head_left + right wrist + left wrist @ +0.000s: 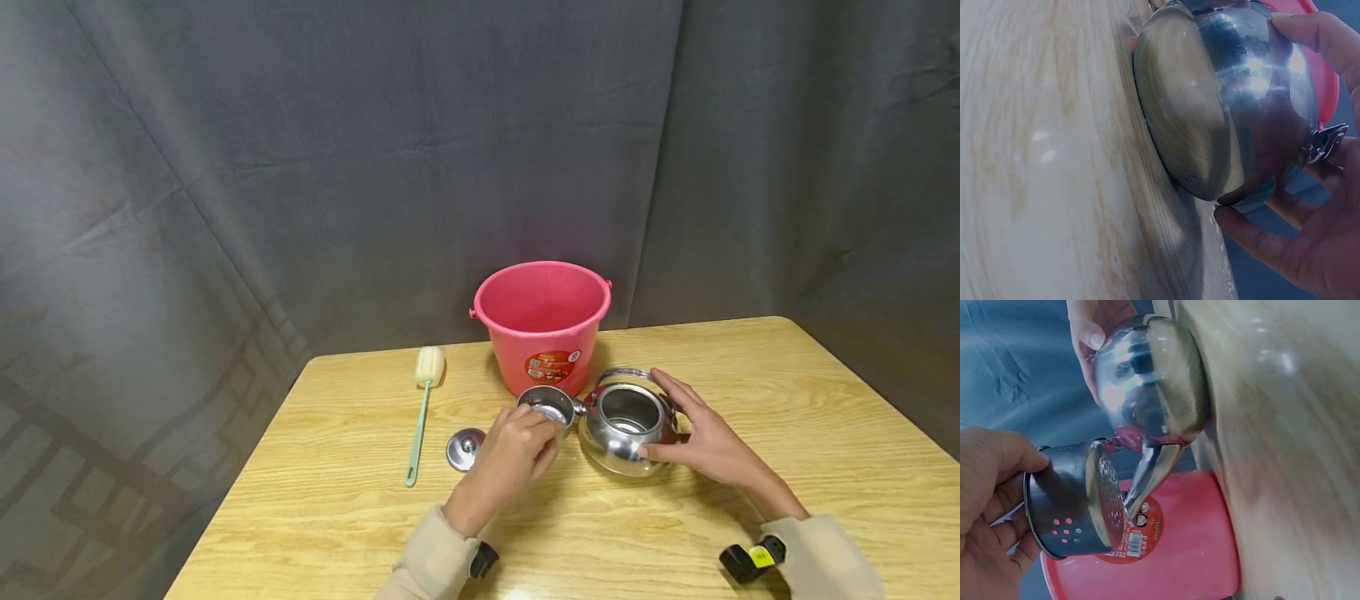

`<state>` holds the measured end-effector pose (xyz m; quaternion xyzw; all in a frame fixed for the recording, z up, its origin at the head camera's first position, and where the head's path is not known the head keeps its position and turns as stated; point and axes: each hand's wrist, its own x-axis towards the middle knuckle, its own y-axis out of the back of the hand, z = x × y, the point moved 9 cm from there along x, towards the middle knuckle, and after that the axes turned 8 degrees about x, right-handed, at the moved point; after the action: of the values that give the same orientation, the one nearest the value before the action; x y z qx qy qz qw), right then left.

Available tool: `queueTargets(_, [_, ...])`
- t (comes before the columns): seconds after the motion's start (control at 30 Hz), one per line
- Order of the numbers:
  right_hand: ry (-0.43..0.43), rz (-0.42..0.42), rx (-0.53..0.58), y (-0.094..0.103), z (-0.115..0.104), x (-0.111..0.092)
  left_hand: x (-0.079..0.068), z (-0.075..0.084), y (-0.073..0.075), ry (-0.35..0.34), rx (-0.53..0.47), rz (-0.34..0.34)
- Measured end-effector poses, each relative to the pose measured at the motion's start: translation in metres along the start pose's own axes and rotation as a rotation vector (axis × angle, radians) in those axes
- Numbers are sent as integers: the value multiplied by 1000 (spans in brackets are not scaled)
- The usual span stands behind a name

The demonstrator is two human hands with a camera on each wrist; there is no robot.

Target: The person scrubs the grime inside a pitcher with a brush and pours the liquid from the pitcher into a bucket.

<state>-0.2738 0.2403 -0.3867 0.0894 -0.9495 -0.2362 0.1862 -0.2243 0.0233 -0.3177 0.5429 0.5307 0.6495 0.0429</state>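
Observation:
In the head view my left hand pinches the rim of a perforated metal strainer basket between thumb and fingers. The basket is raised beside the spout of a shiny steel teapot, its holed base facing the spout in the left wrist view. My right hand holds the teapot from its right side, thumb on the front of the body and fingers spread round the back near the handle bracket. Lidless, the teapot stands upright on the table. Its round lid lies to the left, partly behind my left hand.
A pink bucket with an orange label stands at the back, behind the strainer basket and teapot. Left of it lies a sponge brush with a long green handle. Behind the wooden table hangs a grey curtain.

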Motion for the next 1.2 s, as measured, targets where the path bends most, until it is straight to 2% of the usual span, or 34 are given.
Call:
queueTargets(0.37, [-7,9,-23,2,-2,-1,-6,0,-8,21,-23,-54])
queueTargets(0.57, [-10,10,-31,2,-3,-1,-9,1,-10,24,3,-52])
queueTargets(0.97, [-9,20,-43,3,-1,0,-13,0,-21,39,29,-120])
queueTargets(1.2, [-22,20,-54,5,-1,0,-15,-1,-25,45,49,-121])
